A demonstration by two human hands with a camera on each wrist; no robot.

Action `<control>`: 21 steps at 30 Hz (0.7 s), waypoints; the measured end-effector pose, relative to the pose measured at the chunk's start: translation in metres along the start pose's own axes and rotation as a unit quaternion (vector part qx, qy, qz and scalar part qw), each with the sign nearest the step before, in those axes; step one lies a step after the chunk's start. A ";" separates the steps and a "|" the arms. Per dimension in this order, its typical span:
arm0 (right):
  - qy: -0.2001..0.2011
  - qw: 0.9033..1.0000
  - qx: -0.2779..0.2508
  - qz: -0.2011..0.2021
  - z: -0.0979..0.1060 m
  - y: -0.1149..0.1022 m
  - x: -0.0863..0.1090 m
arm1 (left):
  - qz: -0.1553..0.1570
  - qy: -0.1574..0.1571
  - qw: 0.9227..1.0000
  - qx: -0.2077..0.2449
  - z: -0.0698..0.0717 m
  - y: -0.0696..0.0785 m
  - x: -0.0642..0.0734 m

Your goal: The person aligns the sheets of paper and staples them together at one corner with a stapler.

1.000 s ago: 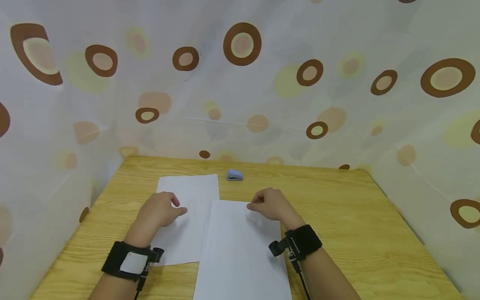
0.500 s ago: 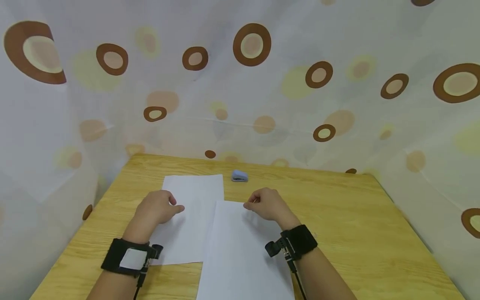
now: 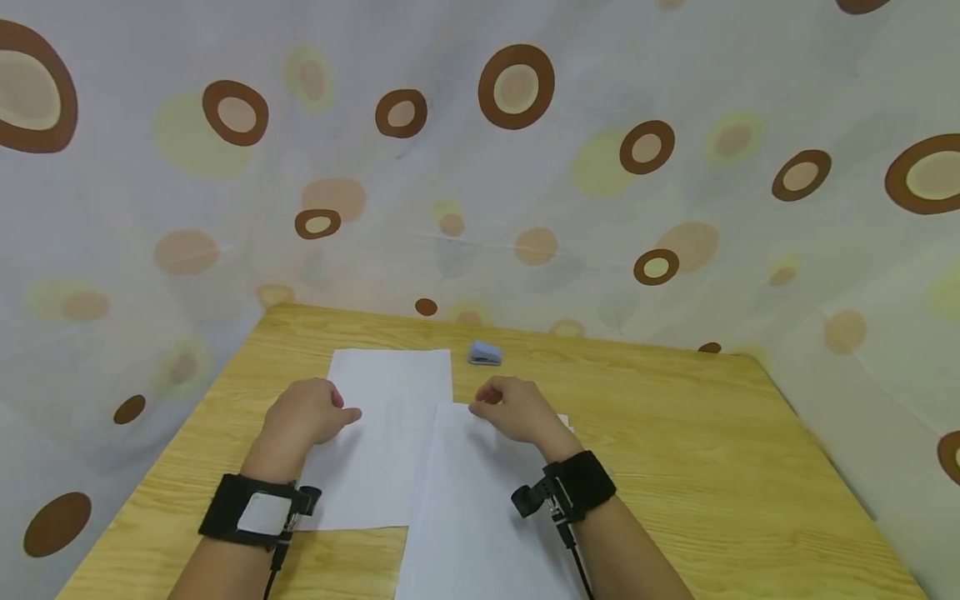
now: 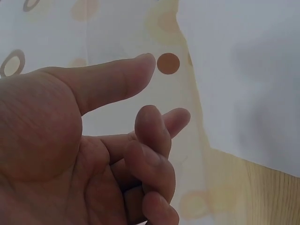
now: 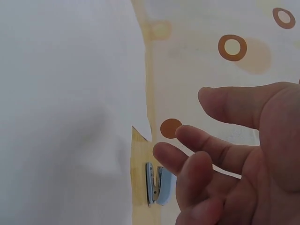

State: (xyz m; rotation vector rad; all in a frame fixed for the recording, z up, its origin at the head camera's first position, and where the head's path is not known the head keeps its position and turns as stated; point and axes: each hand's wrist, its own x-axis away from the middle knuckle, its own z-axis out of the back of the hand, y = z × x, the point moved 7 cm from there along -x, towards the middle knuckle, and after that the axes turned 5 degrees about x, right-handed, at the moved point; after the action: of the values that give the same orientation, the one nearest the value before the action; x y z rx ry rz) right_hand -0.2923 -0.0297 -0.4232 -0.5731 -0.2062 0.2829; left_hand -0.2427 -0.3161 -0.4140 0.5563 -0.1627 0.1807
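My left hand [image 3: 306,412] hovers over the left white sheet of paper [image 3: 405,442], thumb out and fingers loosely bent. Nothing sits between thumb and fingers of that hand [image 4: 108,140] in the left wrist view. Over the top of the right white paper [image 3: 480,500] is my right hand [image 3: 513,408], its wrist and forearm covering part of the sheet. Seen in the right wrist view, thumb and fingers of the right hand [image 5: 234,154] stand apart and hold nothing. The right paper overlaps the left sheet's edge, and a second corner shows at its upper right.
A small light-blue stapler [image 3: 484,353] lies beyond the papers, near the back of the wooden table [image 3: 697,467]. White curtain-like sheeting [image 3: 450,167] with brown and yellow circles surrounds the table at the back and sides.
The head view has turned slightly left. Both hands have drifted a little left over the papers, and the right paper's upper-right corner now shows past the right hand. Papers and stapler have stayed put.
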 end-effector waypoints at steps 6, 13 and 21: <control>-0.030 0.999 -0.028 0.006 -0.009 -0.004 -0.005 | 0.004 0.000 1.000 -0.013 -0.002 -0.006 -0.004; -0.080 0.996 -0.049 0.010 -0.021 -0.007 -0.013 | 0.013 -0.005 1.000 -0.011 -0.005 -0.011 -0.009; -0.109 0.993 -0.039 0.018 -0.029 -0.010 -0.020 | 0.036 -0.017 0.999 -0.013 -0.003 -0.025 -0.011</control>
State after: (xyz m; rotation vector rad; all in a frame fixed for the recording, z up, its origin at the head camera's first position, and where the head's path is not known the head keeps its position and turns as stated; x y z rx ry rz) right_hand -0.3012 -0.0589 -0.4438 -0.6230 -0.4200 0.3743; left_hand -0.2473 -0.3367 -0.4319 0.5287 -0.2176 0.2398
